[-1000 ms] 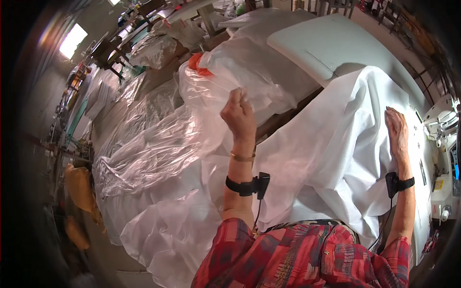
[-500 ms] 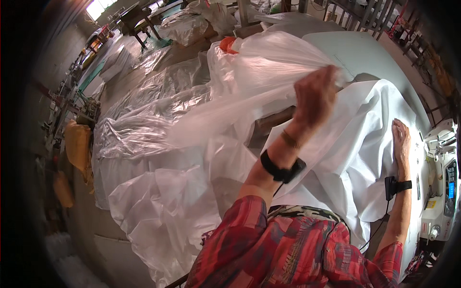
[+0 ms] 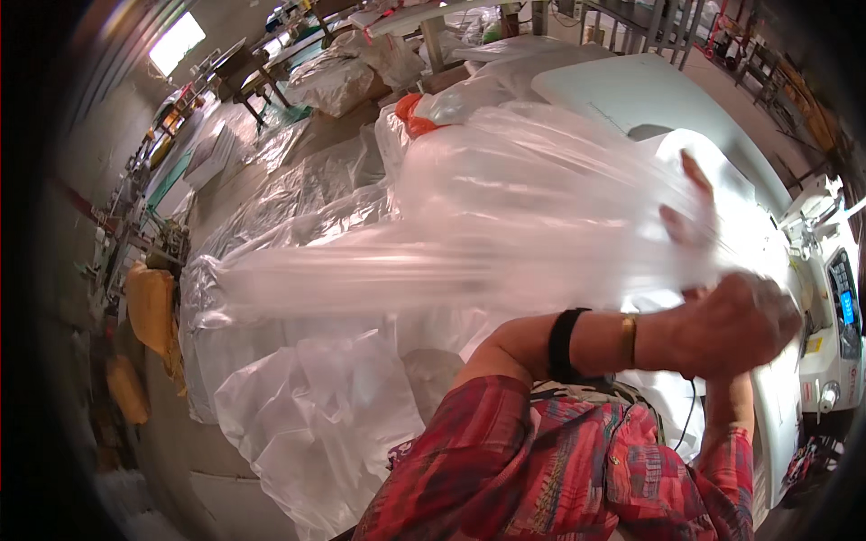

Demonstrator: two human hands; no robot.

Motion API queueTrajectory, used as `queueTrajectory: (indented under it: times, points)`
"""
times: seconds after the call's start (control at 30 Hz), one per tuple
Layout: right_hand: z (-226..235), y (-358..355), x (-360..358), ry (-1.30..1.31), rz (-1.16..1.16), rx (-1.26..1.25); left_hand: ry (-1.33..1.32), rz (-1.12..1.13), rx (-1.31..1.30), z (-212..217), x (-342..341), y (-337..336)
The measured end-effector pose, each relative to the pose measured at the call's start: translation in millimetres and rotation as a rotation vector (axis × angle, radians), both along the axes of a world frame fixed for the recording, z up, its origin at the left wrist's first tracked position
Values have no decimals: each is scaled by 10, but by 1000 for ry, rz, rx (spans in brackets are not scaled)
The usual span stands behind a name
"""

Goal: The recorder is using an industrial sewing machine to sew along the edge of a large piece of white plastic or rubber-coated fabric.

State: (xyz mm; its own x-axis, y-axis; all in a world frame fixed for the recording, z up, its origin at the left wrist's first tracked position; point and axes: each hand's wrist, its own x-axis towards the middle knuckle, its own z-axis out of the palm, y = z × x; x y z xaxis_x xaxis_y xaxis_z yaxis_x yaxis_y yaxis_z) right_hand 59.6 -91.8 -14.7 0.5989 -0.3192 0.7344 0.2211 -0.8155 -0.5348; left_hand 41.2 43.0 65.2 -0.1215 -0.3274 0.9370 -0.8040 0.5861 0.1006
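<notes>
A large sheet of clear plastic film stretches across the middle, blurred by motion. Its right end is gathered in my left hand, which is closed and reaches across my body toward the right. Just beyond, my right hand shows blurred through the film, with fingers apart; the film lies over or against it, and I cannot tell which. White cloth lies on the pale table under and beside my right hand. More white sheeting hangs in folds at the left.
A white sewing machine with a small lit screen stands at the right edge. The pale tabletop extends behind the cloth. An orange-red bundle lies at the film's far side. A yellowish-brown bag is at the left, with plastic-wrapped piles farther back.
My left hand has swung right and nearer to me, drawing the film across the white cloth. My right hand has moved from the cloth's right edge up behind the film.
</notes>
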Motion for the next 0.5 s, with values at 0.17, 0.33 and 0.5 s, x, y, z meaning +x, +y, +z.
queueTrajectory:
  times: [0.17,0.33,0.5]
  points:
    - [-153,212,-63,143,107,27,55,-50,-270,409,-452,315]
    - [-123,501,-710,561,412,297,-183,152,-493,780,87,-77]
    - [183,570,-1756,440,624,634,-80,177,-297,1382,1220,-267]
